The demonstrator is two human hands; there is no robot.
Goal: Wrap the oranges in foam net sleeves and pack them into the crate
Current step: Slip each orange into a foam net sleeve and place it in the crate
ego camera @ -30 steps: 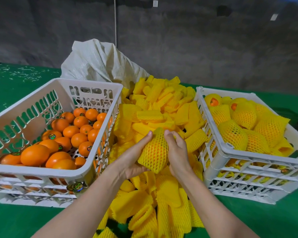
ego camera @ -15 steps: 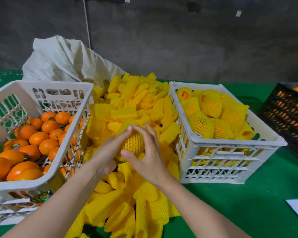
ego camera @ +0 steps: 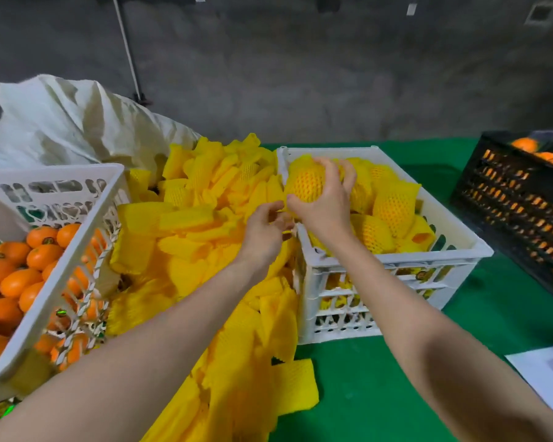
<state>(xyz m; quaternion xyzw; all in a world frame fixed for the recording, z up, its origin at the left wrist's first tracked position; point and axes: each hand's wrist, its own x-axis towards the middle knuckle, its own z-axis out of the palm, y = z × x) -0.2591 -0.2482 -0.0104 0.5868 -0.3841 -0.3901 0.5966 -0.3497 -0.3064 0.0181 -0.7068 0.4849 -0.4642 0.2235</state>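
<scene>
My right hand (ego camera: 323, 204) gripping sleeved orange (ego camera: 304, 184) over white crate (ego camera: 396, 258), my left hand (ego camera: 264, 229) curled just beside, its hold unclear

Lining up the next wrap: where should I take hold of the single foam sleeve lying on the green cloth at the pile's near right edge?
Pinch the foam sleeve at its right edge, coming from the right over the green cloth. It lies flat, its left side butts against the pile, and only bare cloth borders the right edge.

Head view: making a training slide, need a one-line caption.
Right hand holds a sleeved orange over the white crate, left hand close beside, above loose foam sleeves.
</scene>
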